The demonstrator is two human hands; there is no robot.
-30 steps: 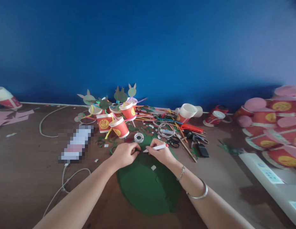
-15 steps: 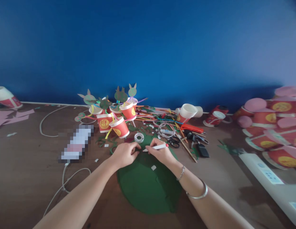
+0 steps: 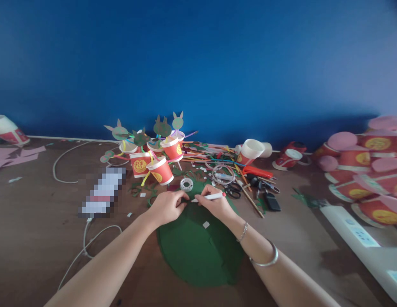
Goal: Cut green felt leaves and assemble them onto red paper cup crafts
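Observation:
A large round sheet of green paper (image 3: 198, 256) lies on the table in front of me. My right hand (image 3: 215, 204) is closed round a white marker (image 3: 214, 196) with a red end, its tip pointing left and down close to the paper. On the paper's upper left part rests my left hand (image 3: 169, 207), fingers curled, thumb and forefinger near the marker tip. Whatever those fingers pinch, if anything, is hidden. A small white scrap (image 3: 206, 224) lies on the green sheet below the hands. Just beyond them is a roll of tape (image 3: 186, 184).
Red paper cups (image 3: 161, 170) with green rabbit shapes stand behind my left hand. Black-handled scissors (image 3: 233, 190), sticks (image 3: 252, 200) and keys (image 3: 271, 200) lie to the right. A phone (image 3: 104, 192) is on the left, a power strip (image 3: 354, 238) on the right, near stacked cups (image 3: 354, 160).
The marker tip has shifted very slightly. Both hands otherwise stay in the same place.

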